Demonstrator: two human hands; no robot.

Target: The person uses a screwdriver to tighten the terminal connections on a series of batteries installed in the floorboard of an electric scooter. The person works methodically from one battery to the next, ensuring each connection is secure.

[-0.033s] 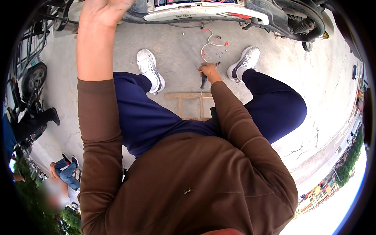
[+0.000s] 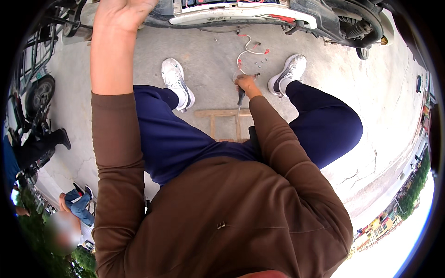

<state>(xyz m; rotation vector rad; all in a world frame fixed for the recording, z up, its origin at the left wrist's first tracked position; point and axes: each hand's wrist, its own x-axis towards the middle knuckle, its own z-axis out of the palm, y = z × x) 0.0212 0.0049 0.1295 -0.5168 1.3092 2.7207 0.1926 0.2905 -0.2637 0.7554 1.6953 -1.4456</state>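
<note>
My right hand is closed around the dark handle of a screwdriver, low between my feet. Its thin metal shaft points back toward me, over a small wooden stool. Just beyond that hand, a whitish cable with red-covered ends curves across the concrete, and several small metal bits lie beside it. My left arm reaches forward to the vehicle; the left hand is at the top edge, its fingers cut off by the frame, so its grip is hidden.
A white and black two-wheeled vehicle spans the far side, its open body showing red wires and its wheel at the right. My white shoes stand on the concrete floor. Another vehicle is at the left, with a seated person behind.
</note>
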